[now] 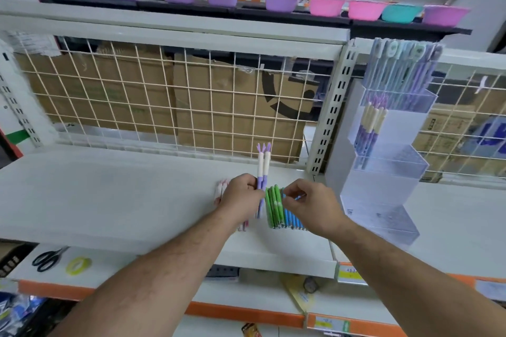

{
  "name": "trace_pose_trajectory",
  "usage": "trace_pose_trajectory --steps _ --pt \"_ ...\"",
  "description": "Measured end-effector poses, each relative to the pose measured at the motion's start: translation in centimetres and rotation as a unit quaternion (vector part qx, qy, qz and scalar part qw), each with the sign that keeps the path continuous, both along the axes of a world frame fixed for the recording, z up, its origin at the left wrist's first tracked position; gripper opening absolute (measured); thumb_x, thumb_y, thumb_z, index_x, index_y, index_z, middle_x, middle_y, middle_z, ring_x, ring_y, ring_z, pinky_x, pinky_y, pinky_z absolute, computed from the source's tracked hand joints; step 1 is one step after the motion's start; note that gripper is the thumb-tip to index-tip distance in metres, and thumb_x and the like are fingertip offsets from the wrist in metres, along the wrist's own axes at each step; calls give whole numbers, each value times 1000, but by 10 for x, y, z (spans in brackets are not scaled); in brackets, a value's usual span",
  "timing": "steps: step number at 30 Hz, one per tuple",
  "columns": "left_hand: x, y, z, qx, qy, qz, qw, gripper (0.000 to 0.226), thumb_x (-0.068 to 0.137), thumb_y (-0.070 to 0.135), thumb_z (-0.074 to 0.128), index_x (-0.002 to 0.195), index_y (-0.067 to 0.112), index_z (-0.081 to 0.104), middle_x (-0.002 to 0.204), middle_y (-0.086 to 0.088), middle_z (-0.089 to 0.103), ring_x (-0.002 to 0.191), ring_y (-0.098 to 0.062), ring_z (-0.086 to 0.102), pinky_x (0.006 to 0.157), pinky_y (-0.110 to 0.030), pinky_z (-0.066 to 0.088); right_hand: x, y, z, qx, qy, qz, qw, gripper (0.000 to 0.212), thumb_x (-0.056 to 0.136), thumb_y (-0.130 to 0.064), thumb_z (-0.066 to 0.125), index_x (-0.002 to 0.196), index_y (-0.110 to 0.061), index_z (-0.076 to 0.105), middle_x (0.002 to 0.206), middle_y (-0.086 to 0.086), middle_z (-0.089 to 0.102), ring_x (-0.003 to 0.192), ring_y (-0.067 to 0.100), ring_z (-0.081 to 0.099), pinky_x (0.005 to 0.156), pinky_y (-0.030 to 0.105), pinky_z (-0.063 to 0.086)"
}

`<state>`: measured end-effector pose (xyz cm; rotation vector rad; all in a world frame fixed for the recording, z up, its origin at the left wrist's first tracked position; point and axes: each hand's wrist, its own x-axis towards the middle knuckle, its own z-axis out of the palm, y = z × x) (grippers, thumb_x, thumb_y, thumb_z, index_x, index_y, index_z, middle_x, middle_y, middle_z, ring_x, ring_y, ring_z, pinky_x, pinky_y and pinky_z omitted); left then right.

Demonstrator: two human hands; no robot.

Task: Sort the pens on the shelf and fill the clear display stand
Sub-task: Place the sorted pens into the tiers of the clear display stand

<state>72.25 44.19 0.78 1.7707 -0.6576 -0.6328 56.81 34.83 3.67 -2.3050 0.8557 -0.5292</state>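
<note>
— Leftmost?
— On shelf (109, 194), pink pens (220, 191); then left hand (241, 195), curled round two upright purple pens (263, 169).
— Rightward?
— Flat on shelf, green pens (273, 209), blue pens (292, 218); right hand (310, 206), pinching a blue pen (300, 196); stand (383, 172), upper tiers part-filled.

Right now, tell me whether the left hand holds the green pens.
No, the left hand grips two purple pens; the green pens lie on the shelf.

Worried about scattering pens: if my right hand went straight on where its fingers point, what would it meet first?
Probably the row of green plastic pens: the right hand points left at them, fingertips close. Beyond them is the left hand, gripping two purple-and-white pens.
</note>
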Motion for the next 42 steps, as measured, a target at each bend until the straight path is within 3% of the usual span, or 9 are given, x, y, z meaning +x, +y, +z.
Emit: trace_pose_trajectory --steps 8,11,14,17,20,26,32,37,42 --pt "-81 -58 13 -65 57 -78 993 10 92 8 67 87 17 66 80 -5 72 75 -19 67 72 -40 57 -54 -49 19 55 -70 -33 995 27 90 -25 71 114 -14 70 90 0 71 83 18 69 80 38 59" --pt "-108 -78 14 -76 55 -90 992 20 92 1 63 79 18 64 70 -1 68 63 -18 60 56 -29 49 -74 -71 25 61 -94 -30 993 7 89 -25 73 93 -19 71 79 0 72 76 20 70 75 44 60" --pt "-132 -98 14 -86 55 -99 990 20 92 -1 62 81 15 64 67 3 69 58 -12 62 50 -26 50 -93 -93 29 53 -91 -25 994 13 89 -21 73 78 -17 67 70 -2 70 69 19 68 71 45 59" --pt "-150 -117 13 -96 62 -97 989 26 92 -1 63 83 22 70 76 0 73 71 -12 68 75 -40 60 -111 -113 34 65 -91 -15 994 13 87 -20 73 77 -15 66 68 0 70 66 23 67 67 47 60" --pt "-163 -134 9 -103 60 -77 990 34 91 3 62 80 33 73 79 -1 74 75 -15 70 81 -44 60 -126 -132 41 65 -95 -11 993 14 87 -20 72 76 -15 64 72 5 71 73 27 69 72 50 59" --pt "-183 -156 -4 -113 71 -38 990 29 97 15 60 92 40 73 87 -1 76 82 -17 72 81 -42 59 -140 -167 67 69 -124 3 990 13 89 -16 70 78 -12 64 71 6 72 68 23 72 73 49 61" --pt "-180 -157 -12 -110 80 -25 990 31 101 17 54 95 41 72 85 0 74 86 -15 73 82 -35 60 -131 -189 101 75 -182 -11 980 13 92 -12 68 82 -7 63 68 5 71 63 17 72 60 39 62" --pt "-180 -156 -11 -106 75 -29 991 30 102 21 53 95 44 72 84 5 73 87 -12 73 85 -37 61 -115 -196 113 48 -206 -39 977 13 94 -17 67 81 -14 64 71 2 72 72 23 73 68 49 62" --pt "-182 -154 -8 -97 63 -28 993 31 103 23 53 94 48 70 87 5 74 90 -13 73 86 -40 61 -99 -198 110 36 -207 -51 976 11 95 -19 64 84 -16 63 75 0 72 77 21 72 74 50 61"
